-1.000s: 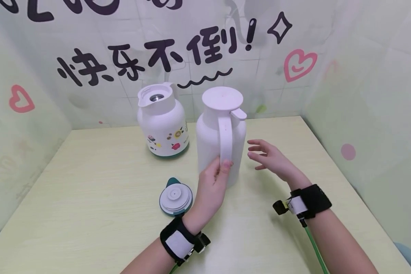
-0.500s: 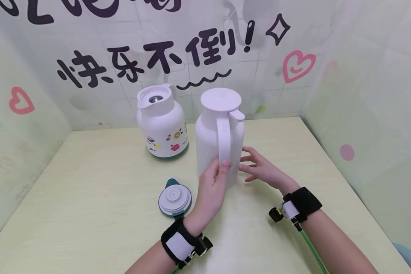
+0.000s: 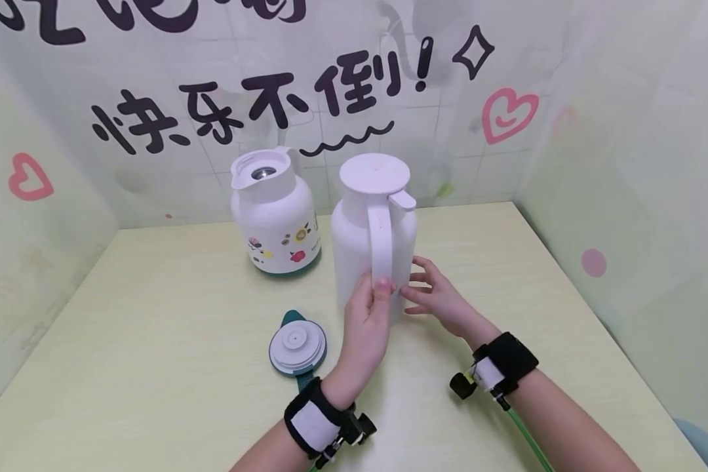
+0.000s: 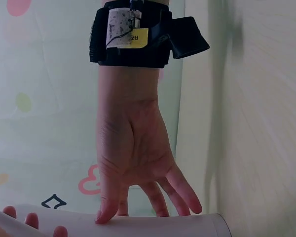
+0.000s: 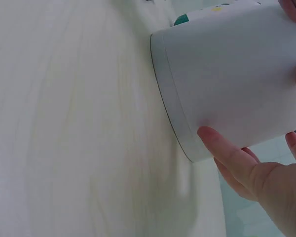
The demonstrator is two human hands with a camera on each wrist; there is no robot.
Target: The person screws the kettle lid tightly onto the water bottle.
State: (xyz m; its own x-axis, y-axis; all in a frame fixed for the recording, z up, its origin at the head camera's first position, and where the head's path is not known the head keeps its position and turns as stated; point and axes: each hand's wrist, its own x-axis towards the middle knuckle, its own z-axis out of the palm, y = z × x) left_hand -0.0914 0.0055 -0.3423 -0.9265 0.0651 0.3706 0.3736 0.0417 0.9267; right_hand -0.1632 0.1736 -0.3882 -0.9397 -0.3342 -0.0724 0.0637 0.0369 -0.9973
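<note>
A tall white thermos jug [image 3: 343, 242] with a flat lid stands on the table, its handle towards me. My left hand [image 3: 367, 321] grips the lower part of that handle [image 3: 380, 236]. Against the jug's right side, the fingers of my right hand [image 3: 439, 295] are spread, with fingertips touching the wall. The left wrist view shows the right hand [image 4: 135, 143] with its fingers apart, not wrapped round the jug [image 4: 153, 227]. In the right wrist view, the jug's lower body and base [image 5: 227, 84] appear close up.
A shorter white jug [image 3: 274, 216] with fruit prints and a green base stands behind on the left, its top uncovered. In front of it a white and green lid [image 3: 297, 346] lies upside down on the table [image 3: 153, 367]. Printed sheets [image 3: 165, 190] enclose the table.
My right hand has moved left, from apart from the tall jug to touching its side. The left hand keeps its grip on the handle. The view has shifted slightly.
</note>
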